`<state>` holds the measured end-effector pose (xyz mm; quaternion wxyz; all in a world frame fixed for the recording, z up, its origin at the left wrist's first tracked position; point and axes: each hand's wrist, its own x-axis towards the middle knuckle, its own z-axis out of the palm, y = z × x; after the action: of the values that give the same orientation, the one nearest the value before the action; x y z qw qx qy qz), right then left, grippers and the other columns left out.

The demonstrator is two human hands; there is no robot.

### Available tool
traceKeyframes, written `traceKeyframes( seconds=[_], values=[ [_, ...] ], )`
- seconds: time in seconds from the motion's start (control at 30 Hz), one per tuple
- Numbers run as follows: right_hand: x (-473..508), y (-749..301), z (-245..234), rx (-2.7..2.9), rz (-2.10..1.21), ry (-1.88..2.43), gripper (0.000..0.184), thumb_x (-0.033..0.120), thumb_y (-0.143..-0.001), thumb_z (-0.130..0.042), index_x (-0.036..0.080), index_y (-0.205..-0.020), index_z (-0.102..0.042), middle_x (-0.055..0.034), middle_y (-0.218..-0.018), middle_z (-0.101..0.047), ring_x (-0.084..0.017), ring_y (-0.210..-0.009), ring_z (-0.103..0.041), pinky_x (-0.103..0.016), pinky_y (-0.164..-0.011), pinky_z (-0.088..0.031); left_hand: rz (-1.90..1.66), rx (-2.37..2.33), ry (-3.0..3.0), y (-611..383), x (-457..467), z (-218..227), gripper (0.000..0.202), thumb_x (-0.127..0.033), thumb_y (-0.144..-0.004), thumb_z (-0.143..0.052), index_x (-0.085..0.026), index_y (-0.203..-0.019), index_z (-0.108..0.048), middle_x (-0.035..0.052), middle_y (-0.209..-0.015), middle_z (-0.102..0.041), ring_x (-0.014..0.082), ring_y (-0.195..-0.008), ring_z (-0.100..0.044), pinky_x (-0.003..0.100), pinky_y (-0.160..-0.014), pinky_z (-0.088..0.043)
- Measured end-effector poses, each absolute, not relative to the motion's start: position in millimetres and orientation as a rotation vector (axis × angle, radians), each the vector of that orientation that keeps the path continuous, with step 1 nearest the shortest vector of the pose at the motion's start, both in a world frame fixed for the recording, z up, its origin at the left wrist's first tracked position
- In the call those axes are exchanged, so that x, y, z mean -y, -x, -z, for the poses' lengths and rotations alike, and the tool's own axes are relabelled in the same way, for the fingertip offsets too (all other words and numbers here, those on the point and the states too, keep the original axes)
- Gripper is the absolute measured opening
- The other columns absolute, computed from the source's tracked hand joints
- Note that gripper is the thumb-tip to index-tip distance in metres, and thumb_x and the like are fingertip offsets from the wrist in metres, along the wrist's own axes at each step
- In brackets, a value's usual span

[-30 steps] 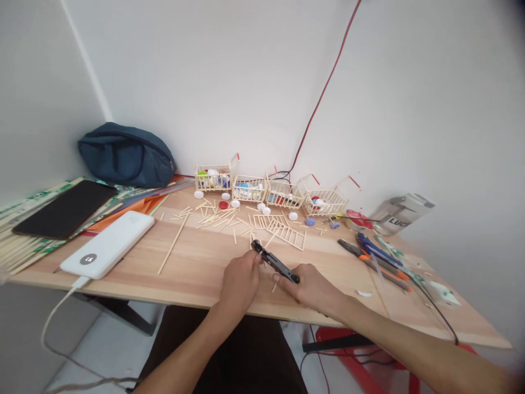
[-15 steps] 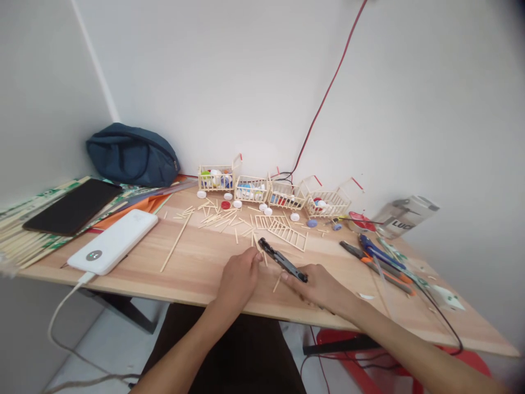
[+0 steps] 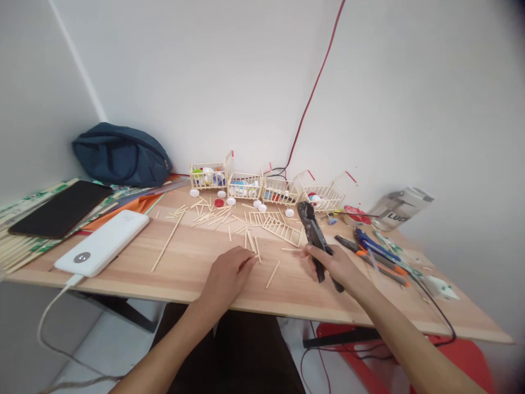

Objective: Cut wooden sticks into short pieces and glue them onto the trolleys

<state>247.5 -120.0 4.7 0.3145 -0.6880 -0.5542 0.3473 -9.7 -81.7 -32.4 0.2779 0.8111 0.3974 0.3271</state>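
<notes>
My right hand (image 3: 334, 265) is closed around black pliers (image 3: 312, 232), whose head points up and away from me. A short thin wooden stick (image 3: 290, 249) sticks out to the left at its fingertips; whether they grip it is unclear. My left hand (image 3: 229, 276) rests low over the table, fingers curled and thumb and forefinger together at the end of a small wooden stick (image 3: 252, 257). Between my hands a cut stick (image 3: 272, 274) lies on the wood. Just beyond are several loose sticks (image 3: 211, 214) and two ladder-like stick frames (image 3: 282, 230).
Several small stick-built carts (image 3: 208, 176) holding coloured caps line the wall. A white power bank (image 3: 102, 243), a black phone (image 3: 61, 208) and a blue bag (image 3: 123, 155) lie left. A blue glue gun (image 3: 375, 244), orange-handled pliers (image 3: 389, 268) and a clear container (image 3: 404, 208) lie right.
My right hand has lifted the pliers away to the right and turned their head upward. My left hand has shifted slightly left and nearer me. A cut stick now lies between them.
</notes>
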Motion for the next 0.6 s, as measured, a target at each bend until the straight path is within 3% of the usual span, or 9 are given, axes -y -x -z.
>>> traceKeyframes(
  seconds=[0.17,0.3,0.47,0.6],
  values=[
    [119,-257,-2,1.508,-0.583,2.053,0.039,0.045,-0.086,-0.043,0.015,-0.085,-0.068,-0.0015,-0.051,-0.059,-0.018,-0.056,-0.059,-0.027,-0.062,-0.044,-0.786,-0.863,-2.352,5,98,28,0.024,-0.025,-0.094,-0.042,-0.019,-0.092,-0.066,0.005,-0.093,-0.064,0.0167,-0.093,-0.054,0.028,-0.083,-0.042],
    [114,-254,4,1.695,-0.384,2.098,0.033,0.036,-0.085,-0.046,0.018,-0.103,-0.068,-0.0062,-0.083,-0.072,-0.021,-0.077,-0.064,-0.027,-0.069,-0.041,-0.597,-0.78,-2.607,-7,110,33,0.022,-0.023,-0.093,-0.046,-0.02,-0.09,-0.067,0.0059,-0.092,-0.061,0.0194,-0.092,-0.05,0.032,-0.082,-0.042],
    [111,-237,10,1.927,-0.142,2.306,0.027,0.028,-0.085,-0.047,0.022,-0.103,-0.067,-0.008,-0.095,-0.073,-0.023,-0.085,-0.065,-0.028,-0.063,-0.034,-0.519,-0.894,-2.722,-24,104,48,0.019,-0.017,-0.091,-0.047,-0.018,-0.083,-0.064,0.0056,-0.091,-0.056,0.0199,-0.091,-0.048,0.033,-0.082,-0.042],
    [110,-230,10,1.952,0.004,2.437,0.024,0.028,-0.085,-0.047,0.02,-0.096,-0.067,-0.0103,-0.091,-0.072,-0.025,-0.084,-0.066,-0.029,-0.058,-0.029,-0.471,-0.996,-2.754,-29,90,49,0.02,-0.013,-0.09,-0.045,-0.016,-0.082,-0.062,0.0069,-0.091,-0.057,0.0214,-0.09,-0.049,0.035,-0.083,-0.042]
  ],
)
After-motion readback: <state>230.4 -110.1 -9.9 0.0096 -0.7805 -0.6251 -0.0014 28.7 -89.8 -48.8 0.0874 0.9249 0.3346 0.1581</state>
